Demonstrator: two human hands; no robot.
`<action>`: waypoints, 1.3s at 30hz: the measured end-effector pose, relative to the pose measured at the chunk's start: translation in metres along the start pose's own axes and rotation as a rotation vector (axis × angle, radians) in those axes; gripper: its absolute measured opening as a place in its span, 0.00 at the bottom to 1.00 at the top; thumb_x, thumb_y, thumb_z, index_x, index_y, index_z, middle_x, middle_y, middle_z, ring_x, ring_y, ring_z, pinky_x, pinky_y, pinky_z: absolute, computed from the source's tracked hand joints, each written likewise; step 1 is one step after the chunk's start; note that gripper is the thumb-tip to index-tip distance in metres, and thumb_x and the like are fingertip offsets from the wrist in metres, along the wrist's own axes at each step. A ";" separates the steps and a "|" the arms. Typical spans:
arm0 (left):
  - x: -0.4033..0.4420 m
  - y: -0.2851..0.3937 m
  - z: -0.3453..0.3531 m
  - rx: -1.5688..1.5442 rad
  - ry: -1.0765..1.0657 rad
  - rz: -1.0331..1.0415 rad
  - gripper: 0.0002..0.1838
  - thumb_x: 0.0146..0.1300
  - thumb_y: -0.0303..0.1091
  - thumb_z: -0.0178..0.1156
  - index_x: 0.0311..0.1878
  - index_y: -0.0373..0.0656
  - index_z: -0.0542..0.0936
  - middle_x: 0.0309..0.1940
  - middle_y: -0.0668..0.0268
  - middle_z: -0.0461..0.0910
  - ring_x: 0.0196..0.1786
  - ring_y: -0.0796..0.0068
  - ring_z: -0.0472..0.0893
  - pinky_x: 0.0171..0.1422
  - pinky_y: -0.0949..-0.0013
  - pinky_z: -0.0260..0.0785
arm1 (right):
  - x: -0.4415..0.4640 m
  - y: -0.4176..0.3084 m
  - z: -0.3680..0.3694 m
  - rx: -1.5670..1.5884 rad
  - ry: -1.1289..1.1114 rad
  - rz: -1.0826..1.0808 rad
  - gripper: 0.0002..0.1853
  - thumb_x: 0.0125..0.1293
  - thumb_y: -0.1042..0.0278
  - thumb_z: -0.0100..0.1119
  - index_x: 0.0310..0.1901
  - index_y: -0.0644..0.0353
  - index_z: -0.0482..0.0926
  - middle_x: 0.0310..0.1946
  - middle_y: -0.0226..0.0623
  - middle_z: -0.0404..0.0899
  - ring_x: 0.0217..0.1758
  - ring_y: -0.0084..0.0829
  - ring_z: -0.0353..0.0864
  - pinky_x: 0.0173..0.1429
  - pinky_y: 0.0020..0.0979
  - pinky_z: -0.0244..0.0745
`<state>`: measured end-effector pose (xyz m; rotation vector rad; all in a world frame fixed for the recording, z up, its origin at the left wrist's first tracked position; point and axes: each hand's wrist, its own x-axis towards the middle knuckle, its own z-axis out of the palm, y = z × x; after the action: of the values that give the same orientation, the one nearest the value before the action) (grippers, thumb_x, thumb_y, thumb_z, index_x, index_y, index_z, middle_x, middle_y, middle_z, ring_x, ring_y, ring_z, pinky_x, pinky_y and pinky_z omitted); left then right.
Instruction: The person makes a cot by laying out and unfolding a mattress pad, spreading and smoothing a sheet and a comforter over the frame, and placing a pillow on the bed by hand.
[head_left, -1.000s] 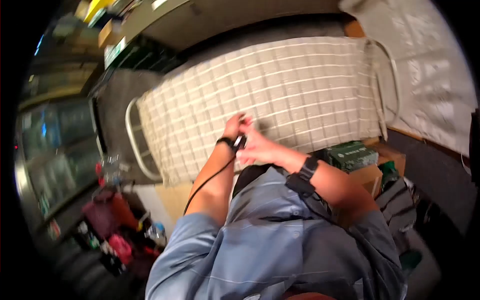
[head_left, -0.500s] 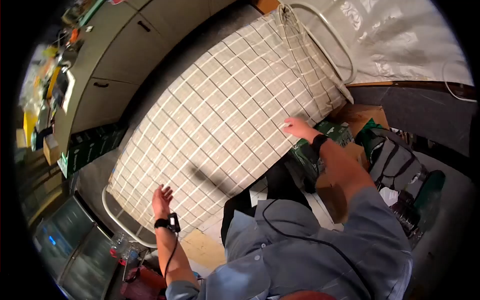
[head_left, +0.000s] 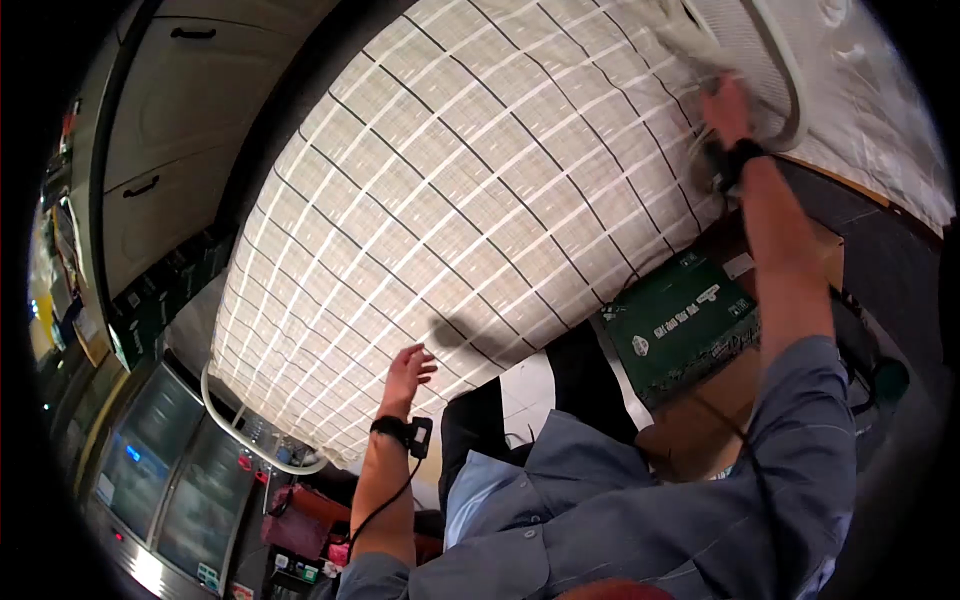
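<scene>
A cream bed sheet with a grid of black and white lines (head_left: pixel 430 210) covers the bed in front of me. My left hand (head_left: pixel 406 374) hovers over the sheet's near side, fingers apart and holding nothing. At the far right corner, my right hand (head_left: pixel 728 108) reaches to the sheet's edge beside the white bed-end frame (head_left: pixel 785 70). Its fingers are blurred, so whether they grip the fabric cannot be made out. The sheet looks loose and bunched around that corner. Black bands circle both wrists, and a small device with a cable hangs on the left one.
A green printed box (head_left: pixel 680 325) stands beside the bed at my right, with brown cardboard (head_left: pixel 700 430) below it. Cabinets (head_left: pixel 190 110) line the far side. A glass-doored cooler (head_left: pixel 150 450) is at lower left, near the white tube frame (head_left: pixel 225 425) of the bed's other end.
My right hand has moved from the near edge up to the far right corner. The view has shifted closer to the bed. My left hand stays open over the sheet.
</scene>
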<state>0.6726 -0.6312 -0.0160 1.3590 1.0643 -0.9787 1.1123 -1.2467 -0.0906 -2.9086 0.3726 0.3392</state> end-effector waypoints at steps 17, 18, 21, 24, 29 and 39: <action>0.110 0.094 -0.012 0.122 0.282 0.287 0.41 0.62 0.35 0.60 0.74 0.43 0.49 0.32 0.62 0.81 0.32 0.73 0.81 0.35 0.71 0.72 | 0.033 -0.157 0.066 0.228 0.033 -0.371 0.36 0.59 0.58 0.57 0.68 0.57 0.60 0.60 0.52 0.70 0.62 0.51 0.68 0.64 0.43 0.65; 0.124 0.088 -0.018 0.097 0.321 0.302 0.43 0.61 0.34 0.60 0.74 0.44 0.47 0.29 0.63 0.80 0.31 0.74 0.80 0.35 0.71 0.72 | 0.038 -0.176 0.069 0.232 0.054 -0.384 0.36 0.59 0.57 0.57 0.69 0.56 0.59 0.59 0.53 0.70 0.62 0.51 0.68 0.64 0.43 0.65; 0.141 0.091 -0.019 0.221 0.399 0.286 0.50 0.57 0.34 0.64 0.76 0.48 0.42 0.30 0.60 0.80 0.30 0.70 0.78 0.38 0.66 0.72 | 0.060 -0.211 0.085 0.140 -0.018 -0.252 0.36 0.60 0.54 0.58 0.69 0.54 0.60 0.61 0.52 0.68 0.65 0.51 0.65 0.64 0.46 0.65; 0.142 0.099 -0.012 0.368 0.462 0.311 0.54 0.54 0.35 0.67 0.76 0.51 0.39 0.42 0.52 0.80 0.40 0.59 0.81 0.44 0.62 0.72 | 0.090 -0.230 0.098 -0.016 0.426 -0.491 0.27 0.63 0.64 0.54 0.62 0.67 0.66 0.37 0.51 0.81 0.42 0.46 0.79 0.48 0.41 0.73; 0.142 0.111 -0.007 0.457 0.519 0.406 0.56 0.52 0.30 0.67 0.76 0.51 0.37 0.52 0.51 0.76 0.46 0.60 0.80 0.49 0.64 0.73 | 0.123 -0.323 0.047 0.102 0.186 -0.530 0.33 0.58 0.71 0.50 0.67 0.60 0.60 0.32 0.61 0.78 0.37 0.57 0.78 0.43 0.48 0.72; 0.146 0.111 -0.009 0.526 0.607 0.470 0.58 0.49 0.32 0.69 0.76 0.51 0.39 0.46 0.41 0.78 0.45 0.41 0.78 0.48 0.55 0.72 | 0.168 -0.337 0.097 0.011 0.334 -0.752 0.22 0.56 0.75 0.48 0.55 0.59 0.74 0.40 0.57 0.80 0.46 0.54 0.78 0.50 0.46 0.73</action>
<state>0.8168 -0.6133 -0.1282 2.3131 0.8641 -0.5061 1.3418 -0.9438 -0.1723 -2.8242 -0.6673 -0.2628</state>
